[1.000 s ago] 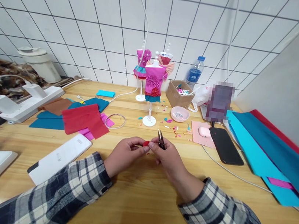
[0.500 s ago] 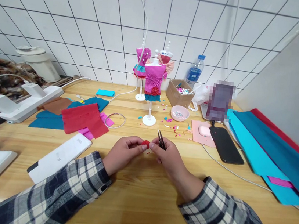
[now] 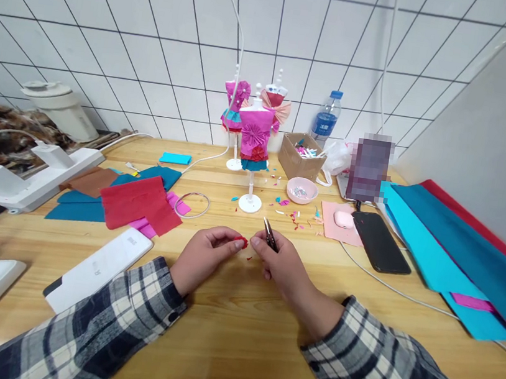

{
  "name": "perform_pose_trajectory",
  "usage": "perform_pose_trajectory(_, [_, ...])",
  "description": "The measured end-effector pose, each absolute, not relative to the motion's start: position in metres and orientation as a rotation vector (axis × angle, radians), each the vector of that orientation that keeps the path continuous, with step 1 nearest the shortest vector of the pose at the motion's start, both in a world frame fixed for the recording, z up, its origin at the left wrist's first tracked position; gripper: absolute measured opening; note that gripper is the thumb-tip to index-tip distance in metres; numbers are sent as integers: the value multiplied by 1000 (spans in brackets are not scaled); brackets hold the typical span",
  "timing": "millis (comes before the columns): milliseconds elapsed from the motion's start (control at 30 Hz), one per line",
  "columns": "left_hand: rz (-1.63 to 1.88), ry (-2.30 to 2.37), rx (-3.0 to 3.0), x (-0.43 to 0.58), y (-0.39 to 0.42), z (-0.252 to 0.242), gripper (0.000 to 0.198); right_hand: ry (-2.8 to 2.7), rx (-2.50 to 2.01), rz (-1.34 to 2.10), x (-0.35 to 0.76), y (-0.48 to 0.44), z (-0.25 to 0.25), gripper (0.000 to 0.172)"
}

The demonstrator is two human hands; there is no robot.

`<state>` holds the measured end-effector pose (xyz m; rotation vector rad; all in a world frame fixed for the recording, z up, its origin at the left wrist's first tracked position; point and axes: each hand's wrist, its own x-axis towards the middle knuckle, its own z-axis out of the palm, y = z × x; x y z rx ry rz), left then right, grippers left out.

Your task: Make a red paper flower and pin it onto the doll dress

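Observation:
My left hand is closed in a pinch on a small red piece of paper just above the wooden table. My right hand is closed round a small pair of scissors, whose closed blades point up and away. The fingertips of both hands almost meet at the red piece. Behind them stands a small mannequin in a pink paper dress, with two more dressed mannequins further back.
Red, teal and pink paper sheets lie at the left, beside a white power bank and a wire ring. A cardboard box, pink bowl, water bottle, black phone and large blue sheets fill the right.
My hands have drawn slightly apart, and the red piece now stays in my left fingers. The view has shifted a little, so everything sits slightly to the left.

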<state>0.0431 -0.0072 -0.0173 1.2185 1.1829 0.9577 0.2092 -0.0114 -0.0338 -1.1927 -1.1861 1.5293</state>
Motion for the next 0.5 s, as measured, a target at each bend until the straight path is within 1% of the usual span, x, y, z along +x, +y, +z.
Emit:
perform_pose_trajectory(133, [1007,1130,1046,42,-5,-21,22,-1328,-1182,1501,206,-17,-40,37])
perform_pose_trajectory(333, [1034,1051,937,41,-3,-25,23,-1759,-1136,1428,201,-25,-41,30])
perform_pose_trajectory(500, [1022,1028,966,40,-3,-27,26,-1918,-1181,1307,203,-27,-35,27])
